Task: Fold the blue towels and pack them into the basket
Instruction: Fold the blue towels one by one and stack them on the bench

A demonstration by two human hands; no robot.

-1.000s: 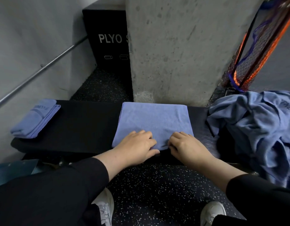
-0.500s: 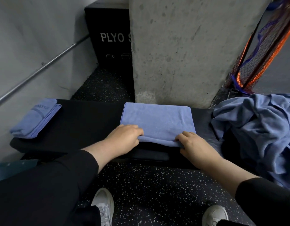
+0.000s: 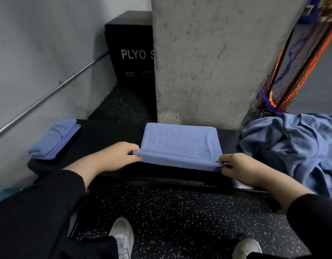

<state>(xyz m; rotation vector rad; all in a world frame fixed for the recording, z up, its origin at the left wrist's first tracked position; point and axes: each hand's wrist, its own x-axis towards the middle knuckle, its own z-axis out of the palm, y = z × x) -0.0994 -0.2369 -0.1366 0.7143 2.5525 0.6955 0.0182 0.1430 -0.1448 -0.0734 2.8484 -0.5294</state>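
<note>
Both hands have slid apart from the middle of the towel's near edge to its 2 near corners and lifted that edge. Now the left hand (image 3: 113,157) and right hand (image 3: 240,167) each pinch a corner of the blue towel (image 3: 180,144), which lies on the black surface (image 3: 109,135) in front of the concrete pillar (image 3: 208,58). By the look of it, this fold is only beginning. 1 folded towel (image 3: 55,139) sits at the surface's left end; a rumpled heap of blue towels (image 3: 296,146) waits on the right. No basket is recognisable. Speckled rubber floor (image 3: 170,217) lies below, and a black plyo box (image 3: 131,51) stands behind.
</note>
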